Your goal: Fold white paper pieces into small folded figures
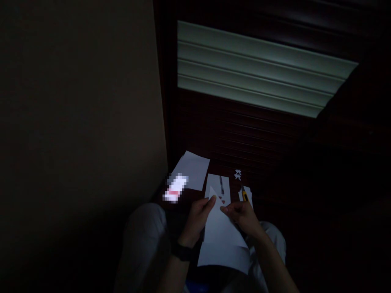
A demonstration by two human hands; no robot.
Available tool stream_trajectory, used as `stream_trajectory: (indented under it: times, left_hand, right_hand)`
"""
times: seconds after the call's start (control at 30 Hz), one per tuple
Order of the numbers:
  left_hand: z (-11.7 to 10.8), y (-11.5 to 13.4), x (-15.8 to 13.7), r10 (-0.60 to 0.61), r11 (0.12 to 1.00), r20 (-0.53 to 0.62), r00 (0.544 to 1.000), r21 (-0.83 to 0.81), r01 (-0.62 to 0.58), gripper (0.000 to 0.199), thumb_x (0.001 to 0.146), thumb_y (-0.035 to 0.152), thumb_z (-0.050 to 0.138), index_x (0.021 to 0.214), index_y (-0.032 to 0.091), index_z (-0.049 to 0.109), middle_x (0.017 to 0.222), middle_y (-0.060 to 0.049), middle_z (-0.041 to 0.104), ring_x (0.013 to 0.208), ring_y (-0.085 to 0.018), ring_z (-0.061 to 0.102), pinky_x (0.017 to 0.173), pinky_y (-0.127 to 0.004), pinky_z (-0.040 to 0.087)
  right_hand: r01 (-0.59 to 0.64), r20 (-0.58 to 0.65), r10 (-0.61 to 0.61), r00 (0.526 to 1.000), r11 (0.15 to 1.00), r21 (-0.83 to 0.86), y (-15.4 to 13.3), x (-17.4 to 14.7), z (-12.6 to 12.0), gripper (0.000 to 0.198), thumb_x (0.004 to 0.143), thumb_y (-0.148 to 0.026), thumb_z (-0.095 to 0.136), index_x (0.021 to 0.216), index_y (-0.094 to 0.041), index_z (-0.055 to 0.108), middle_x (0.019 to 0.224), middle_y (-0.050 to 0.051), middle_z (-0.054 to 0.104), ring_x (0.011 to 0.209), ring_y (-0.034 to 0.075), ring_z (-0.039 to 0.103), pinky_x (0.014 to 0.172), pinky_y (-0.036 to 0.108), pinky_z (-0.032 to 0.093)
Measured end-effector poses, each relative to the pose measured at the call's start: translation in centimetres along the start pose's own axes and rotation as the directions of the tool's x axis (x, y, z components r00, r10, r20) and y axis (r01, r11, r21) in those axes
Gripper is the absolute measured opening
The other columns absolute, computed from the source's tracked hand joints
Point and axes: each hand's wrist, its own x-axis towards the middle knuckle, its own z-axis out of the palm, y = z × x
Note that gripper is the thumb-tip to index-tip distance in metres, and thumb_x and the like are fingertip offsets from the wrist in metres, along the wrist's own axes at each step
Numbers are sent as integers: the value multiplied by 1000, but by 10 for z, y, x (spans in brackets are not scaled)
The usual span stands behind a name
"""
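A white sheet of paper (224, 240) with a diagonal fold and a pointed top hangs between my hands, over my lap. My left hand (200, 213) pinches it near the tip, thumb on top. My right hand (241, 215) grips its slanting right edge between thumb and fingers. Behind it lies another white paper (215, 181) with a pen (221, 185) on it and small dark shapes near the pen. Just beyond my right hand, a yellow utility knife (244, 193) rests on white paper pieces (249, 199).
At the left lie white sheets (194, 169), with a lit, pixelated phone-like screen (175, 189) over their corner. Small paper scraps (237, 175) sit at the far right of the dark surface. A wall (91, 101) rises at left; a slatted panel (250, 69) stands ahead. The room is dim.
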Motion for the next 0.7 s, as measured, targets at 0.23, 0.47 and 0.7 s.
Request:
stream_trajectory:
  times: [0.23,0.47,0.7]
  left_hand:
    - [2,5,-1,-30,990,65,997,-138,39,42,78,47,55,94,10,66,79,-9,68,63,-16,60,58,-25,45]
    - [-2,10,-1,-76,982,127,989,-160,96,45,77,42,59,109,11,62,101,-16,66,85,-24,64,72,-32,48]
    - [1,18,-6,-152,959,219,964,-206,197,46,80,42,55,112,9,60,111,-19,62,99,-29,60,84,-38,46]
  right_hand:
    - [28,43,-30,999,999,38,-5,1,2,40,74,-44,62,51,-11,55,48,-4,36,47,6,28,42,21,21]
    - [32,71,-33,997,999,9,-8,-3,2,39,73,-43,63,52,-11,57,47,-4,38,45,6,27,41,21,19]
    - [41,132,-41,990,999,6,-8,-5,2,37,73,-43,63,55,-10,62,45,-4,41,44,6,28,40,21,20]
